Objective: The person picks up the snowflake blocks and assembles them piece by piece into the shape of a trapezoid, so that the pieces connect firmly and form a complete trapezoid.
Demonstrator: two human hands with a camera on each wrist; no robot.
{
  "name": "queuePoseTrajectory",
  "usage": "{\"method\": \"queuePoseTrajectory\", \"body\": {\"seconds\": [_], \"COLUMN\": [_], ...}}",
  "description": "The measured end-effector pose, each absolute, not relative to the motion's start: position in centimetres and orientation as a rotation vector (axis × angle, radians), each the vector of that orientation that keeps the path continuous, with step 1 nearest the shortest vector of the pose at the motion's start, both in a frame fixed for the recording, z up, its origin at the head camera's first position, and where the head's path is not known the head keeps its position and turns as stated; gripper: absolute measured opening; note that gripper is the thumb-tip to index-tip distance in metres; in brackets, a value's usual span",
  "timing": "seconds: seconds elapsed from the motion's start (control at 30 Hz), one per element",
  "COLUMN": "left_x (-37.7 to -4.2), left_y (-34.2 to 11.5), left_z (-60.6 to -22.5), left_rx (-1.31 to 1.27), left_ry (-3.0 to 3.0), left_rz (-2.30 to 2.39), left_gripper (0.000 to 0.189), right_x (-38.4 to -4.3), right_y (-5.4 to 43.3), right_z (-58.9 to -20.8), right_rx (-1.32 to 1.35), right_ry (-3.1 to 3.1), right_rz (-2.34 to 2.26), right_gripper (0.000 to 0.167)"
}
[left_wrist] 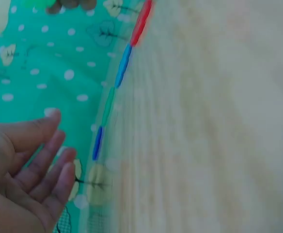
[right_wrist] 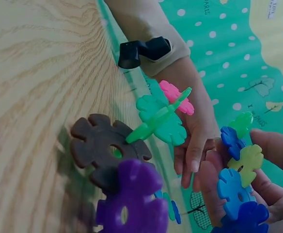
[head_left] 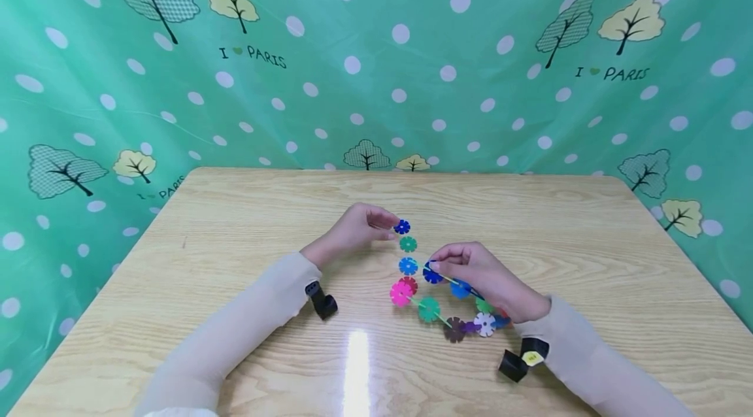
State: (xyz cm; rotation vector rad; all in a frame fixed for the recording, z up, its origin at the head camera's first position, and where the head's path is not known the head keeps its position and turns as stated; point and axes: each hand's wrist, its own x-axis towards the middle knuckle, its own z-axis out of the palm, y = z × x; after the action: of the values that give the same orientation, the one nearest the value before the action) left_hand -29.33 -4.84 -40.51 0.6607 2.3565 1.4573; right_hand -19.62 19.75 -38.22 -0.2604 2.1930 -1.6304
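Observation:
Plastic snowflake discs are joined into a bent chain. My right hand pinches this snowflake disc chain near a dark blue disc; in the right wrist view a light green disc shows right at its fingertips. A light blue disc hangs under the palm. My left hand has relaxed fingers with nothing between them, its fingertips close beside the dark blue end disc. From there a green disc and a blue disc lead to a pink disc. Some discs are hidden behind my right hand.
The chain's near side has a green disc, a brown disc and a white disc. Everything is over a wooden table, with a green dotted curtain behind. Each wrist wears a black camera.

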Motion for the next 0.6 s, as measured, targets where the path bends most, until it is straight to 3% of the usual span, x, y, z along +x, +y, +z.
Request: {"method": "queuePoseTrajectory", "body": {"seconds": [0.6], "left_x": [-32.0], "left_y": [-3.0], "left_z": [-41.9], "left_rx": [0.643], "left_ry": [2.429], "left_rz": [1.388], "left_gripper": [0.033], "right_x": [-19.2], "right_y": [19.7], "right_z": [-37.8], "right_rx": [-0.297], "right_ry": [2.254], "right_rz": [-1.540], "right_gripper": [0.039]}}
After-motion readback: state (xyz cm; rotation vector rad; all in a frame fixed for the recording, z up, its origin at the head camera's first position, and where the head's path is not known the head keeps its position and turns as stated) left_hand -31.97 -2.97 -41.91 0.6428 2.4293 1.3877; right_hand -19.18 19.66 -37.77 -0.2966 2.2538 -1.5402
